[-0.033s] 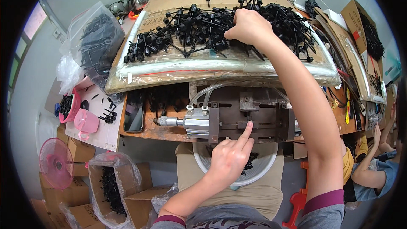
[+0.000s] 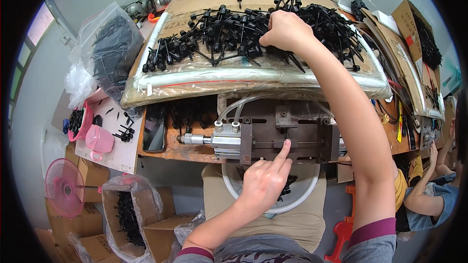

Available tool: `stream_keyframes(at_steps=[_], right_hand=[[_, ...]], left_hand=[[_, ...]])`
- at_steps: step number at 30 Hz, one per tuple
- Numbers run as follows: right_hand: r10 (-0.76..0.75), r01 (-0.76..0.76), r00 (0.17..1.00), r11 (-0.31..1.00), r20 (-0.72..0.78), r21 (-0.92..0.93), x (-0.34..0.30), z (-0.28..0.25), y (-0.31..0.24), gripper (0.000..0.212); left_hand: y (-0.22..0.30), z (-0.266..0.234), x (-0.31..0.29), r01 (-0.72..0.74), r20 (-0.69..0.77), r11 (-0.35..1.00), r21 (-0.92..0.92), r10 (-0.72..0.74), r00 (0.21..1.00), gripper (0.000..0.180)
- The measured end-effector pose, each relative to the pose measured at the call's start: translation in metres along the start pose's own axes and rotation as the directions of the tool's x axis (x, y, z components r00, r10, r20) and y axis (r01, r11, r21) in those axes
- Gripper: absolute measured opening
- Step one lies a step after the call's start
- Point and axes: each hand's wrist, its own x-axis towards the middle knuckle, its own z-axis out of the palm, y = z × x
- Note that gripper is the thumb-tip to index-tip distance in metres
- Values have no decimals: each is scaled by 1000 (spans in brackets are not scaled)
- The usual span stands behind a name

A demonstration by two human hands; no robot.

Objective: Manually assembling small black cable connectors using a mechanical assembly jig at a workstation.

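My right hand (image 2: 290, 31) reaches into a heap of black plastic stemmed parts (image 2: 219, 27) on a cardboard-covered, film-wrapped tray (image 2: 243, 75). Its fingertips are hidden behind the hand and among the parts, so a grip cannot be made out. Lower down, my left hand (image 2: 263, 182) points its index finger forward, the tip touching a small dark block (image 2: 278, 143) in the middle of a metal jig. The other fingers are curled back, with nothing visible in them. A silver air cylinder (image 2: 226, 145) with clear hoses (image 2: 239, 108) sits at the jig's left side.
Under the jig, a white basket (image 2: 312, 185) with black parts rests on my lap. A phone (image 2: 154, 134), a pink cup (image 2: 99, 139) and a pink fan (image 2: 66, 187) are on the left. Lined boxes stand lower left. Another person's arm (image 2: 424, 192) shows at right.
My right hand has shifted very slightly within the heap. The left hand stays where it was.
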Motion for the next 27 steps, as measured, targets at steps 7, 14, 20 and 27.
stream_keyframes(at_steps=[7, 14, 20, 27], right_hand=[[-46, 56, 982, 997, 186, -47, -12, -20, 9, 24], [-200, 208, 978, 966, 66, -152, -35, -9, 24, 22], [-205, 207, 978, 962, 29, -180, -46, -29, 37, 15], [-199, 205, 979, 944, 49, -257, -55, -48, 58, 16]], left_hand=[[-1, -2, 0, -2, 5, 1000, -14, 3, 1000, 20], [-1, -3, 0, 7, 35, 1000, -3, -6, 999, 22], [-2, -3, -1, 9, 46, 1000, -13, -9, 999, 23], [6, -18, -8, -9, 43, 980, -199, 18, 999, 23]])
